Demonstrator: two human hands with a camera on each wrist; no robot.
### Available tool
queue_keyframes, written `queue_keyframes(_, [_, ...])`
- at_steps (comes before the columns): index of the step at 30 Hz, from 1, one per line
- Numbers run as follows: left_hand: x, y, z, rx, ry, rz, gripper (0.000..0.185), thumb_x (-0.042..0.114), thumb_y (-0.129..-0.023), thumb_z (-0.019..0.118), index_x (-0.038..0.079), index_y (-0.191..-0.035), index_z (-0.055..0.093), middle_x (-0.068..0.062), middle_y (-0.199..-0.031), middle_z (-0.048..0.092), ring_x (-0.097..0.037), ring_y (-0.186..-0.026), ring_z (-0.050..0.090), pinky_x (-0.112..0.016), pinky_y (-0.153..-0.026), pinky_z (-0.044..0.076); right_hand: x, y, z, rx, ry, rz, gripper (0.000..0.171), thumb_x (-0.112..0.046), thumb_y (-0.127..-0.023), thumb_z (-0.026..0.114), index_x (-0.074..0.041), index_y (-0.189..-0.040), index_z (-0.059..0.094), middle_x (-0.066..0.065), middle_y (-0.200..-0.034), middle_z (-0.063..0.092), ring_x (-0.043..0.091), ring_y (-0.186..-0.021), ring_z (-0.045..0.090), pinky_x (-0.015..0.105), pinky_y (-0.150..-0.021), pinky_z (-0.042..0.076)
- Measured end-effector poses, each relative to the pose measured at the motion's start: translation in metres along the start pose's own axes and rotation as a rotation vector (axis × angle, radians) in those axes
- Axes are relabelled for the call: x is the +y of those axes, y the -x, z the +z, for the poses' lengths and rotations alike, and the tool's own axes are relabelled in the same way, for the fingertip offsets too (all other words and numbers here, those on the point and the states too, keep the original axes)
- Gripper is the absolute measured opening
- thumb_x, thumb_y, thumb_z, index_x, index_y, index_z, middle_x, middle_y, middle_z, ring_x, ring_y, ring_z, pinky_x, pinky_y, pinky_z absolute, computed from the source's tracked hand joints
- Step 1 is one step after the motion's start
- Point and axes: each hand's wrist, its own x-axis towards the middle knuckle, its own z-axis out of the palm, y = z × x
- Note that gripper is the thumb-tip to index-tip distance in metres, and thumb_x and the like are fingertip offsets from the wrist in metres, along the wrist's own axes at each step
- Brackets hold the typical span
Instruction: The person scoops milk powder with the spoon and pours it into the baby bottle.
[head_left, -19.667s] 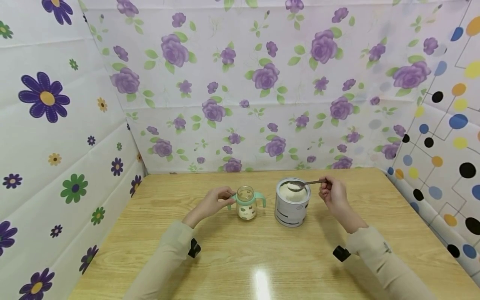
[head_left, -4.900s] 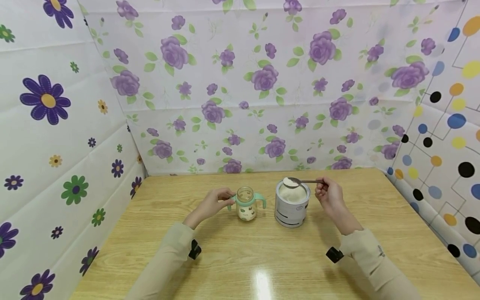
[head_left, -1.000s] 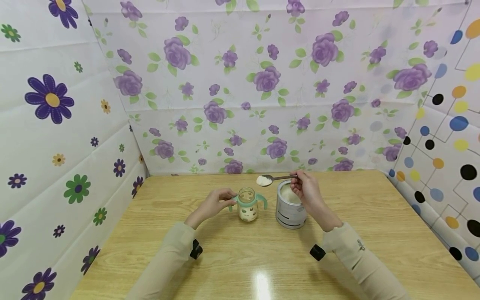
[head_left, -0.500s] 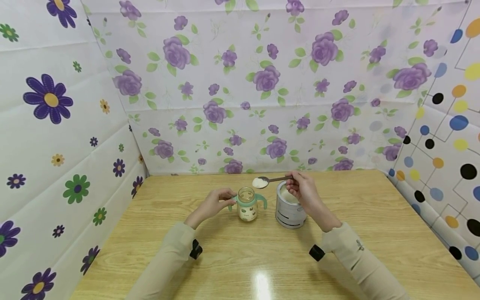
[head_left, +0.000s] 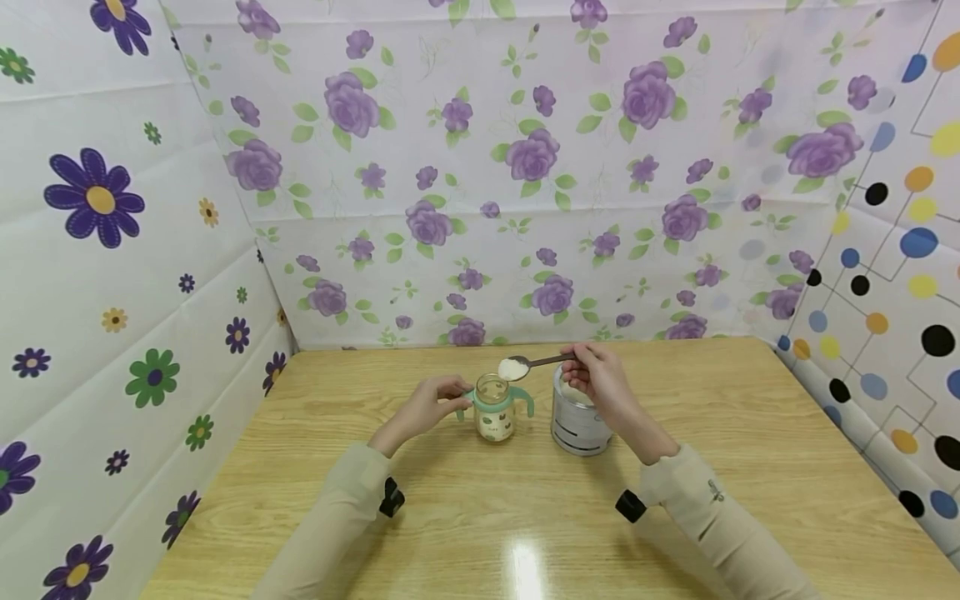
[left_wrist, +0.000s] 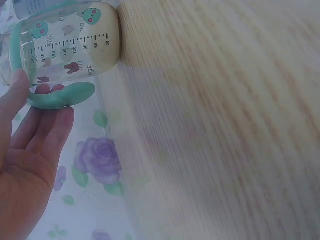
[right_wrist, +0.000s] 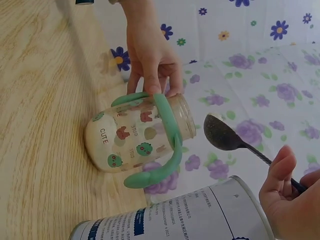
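Left hand [head_left: 423,408]: fingers curled round the left mint-green handle [left_wrist: 60,97] of the baby bottle [head_left: 495,411], thumb on the handle's loop, holding the bottle in place on the table.
Baby bottle: clear, open-mouthed, printed with small animals and a measuring scale, 2 green handles; stands upright on the wooden table [head_left: 465,533] left of the tin, with what looks like a pale layer of powder at the bottom, though the head view is too small to be sure.
Right hand [head_left: 600,385]: pinches the end of the spoon's handle between thumb and fingers, hovering over the tin.
Spoon [head_left: 525,364]: metal, held roughly level, bowl heaped with white powder [head_left: 512,369], just above and a little right of the bottle's mouth; not touching the rim.
Tin [head_left: 576,421]: round, silver, open, standing just right of the bottle, partly hidden behind the right hand.
Surroundings: flowered sheets [head_left: 525,167] hang behind and at the left; a dotted sheet [head_left: 892,275] hangs at the right.
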Motion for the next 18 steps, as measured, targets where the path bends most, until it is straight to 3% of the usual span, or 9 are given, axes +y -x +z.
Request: queue_keyframes(18, [-0.0022, -0.0003, 0.0009, 0.003, -0.010, 0.004, 0.020, 0.005, -0.093, 0.063, -0.002, -0.111, 0.065, -0.021, -0.115, 0.066, -0.036, -0.104, 0.065, -0.043, -0.093, 0.055, 0.0031, -0.0009, 0.0089, 0.017, 0.077, -0.010, 0.030, -0.022, -0.106, 0.040, 0.003, -0.111, 0.055, -0.004, -0.077, 0.062, 0.006, -0.067, 0.061, 0.014, -0.060, 0.052])
